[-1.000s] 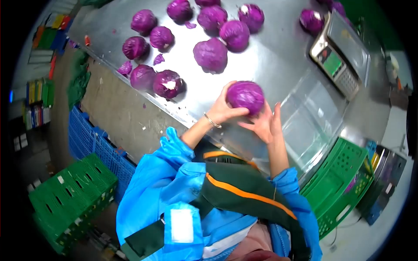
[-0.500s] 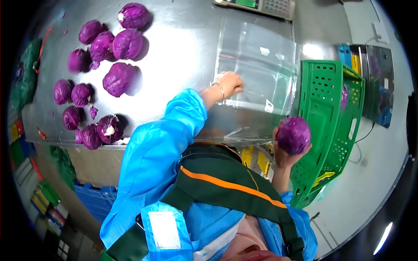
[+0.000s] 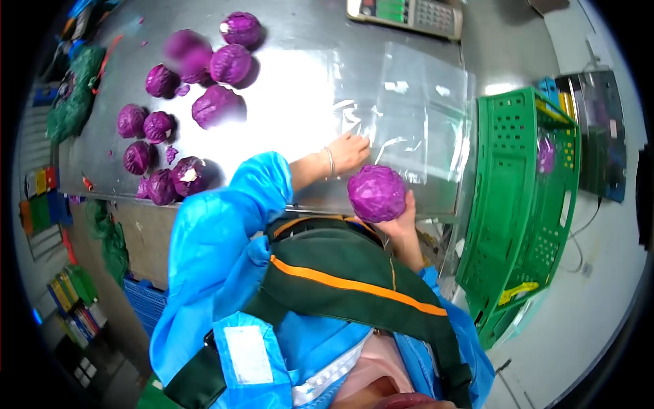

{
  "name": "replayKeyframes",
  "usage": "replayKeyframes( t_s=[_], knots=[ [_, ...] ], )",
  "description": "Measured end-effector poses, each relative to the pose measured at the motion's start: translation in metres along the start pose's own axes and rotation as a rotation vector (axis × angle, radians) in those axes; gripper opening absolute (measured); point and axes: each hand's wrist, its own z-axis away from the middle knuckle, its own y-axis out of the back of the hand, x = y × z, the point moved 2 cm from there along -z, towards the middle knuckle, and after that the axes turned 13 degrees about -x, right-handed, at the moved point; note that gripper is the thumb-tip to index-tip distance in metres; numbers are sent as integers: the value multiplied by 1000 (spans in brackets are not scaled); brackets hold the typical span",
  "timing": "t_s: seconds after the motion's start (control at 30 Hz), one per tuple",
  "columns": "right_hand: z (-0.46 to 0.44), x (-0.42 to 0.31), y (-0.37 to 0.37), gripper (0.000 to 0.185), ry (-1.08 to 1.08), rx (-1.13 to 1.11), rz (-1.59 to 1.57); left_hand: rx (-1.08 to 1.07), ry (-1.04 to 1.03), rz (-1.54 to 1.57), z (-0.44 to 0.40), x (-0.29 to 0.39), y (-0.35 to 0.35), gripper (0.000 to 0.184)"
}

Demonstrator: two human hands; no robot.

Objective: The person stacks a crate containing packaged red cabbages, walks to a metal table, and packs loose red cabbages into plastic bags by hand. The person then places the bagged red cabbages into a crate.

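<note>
A round purple cabbage (image 3: 377,193) rests in my right hand (image 3: 403,219), whose fingers wrap its right side and underside. Just up and left of it, my left hand (image 3: 349,153), with a bracelet at the wrist, has its fingers curled together at the left edge of the clear plastic bags (image 3: 407,102). The bags lie flat on the metal table (image 3: 293,88), and a raised, shiny fold shows beside my left fingertips. Several other purple cabbages (image 3: 230,64) sit on the left part of the table, with small loose leaf pieces among them.
A scale (image 3: 409,15) stands at the table's far edge. To the right is a green crate (image 3: 501,204) with something purple inside. Green netting (image 3: 76,95) hangs at the far left, and a blue crate (image 3: 144,303) is below the table's left side.
My left hand let go of the cabbage and moved onto the bags, then slid slightly left and nearer me. My right hand carried the cabbage right, then back left beside my left hand.
</note>
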Motion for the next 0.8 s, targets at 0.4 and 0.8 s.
replayKeyframes(
  t_s=[0.4,0.8],
  knots=[
    [-32,-24,-101,59,701,373,2376,609,340,697,60,85,91,63],
    [-86,-105,-159,38,44,411,2167,1165,962,512,267,-67,131,51]
  ],
)
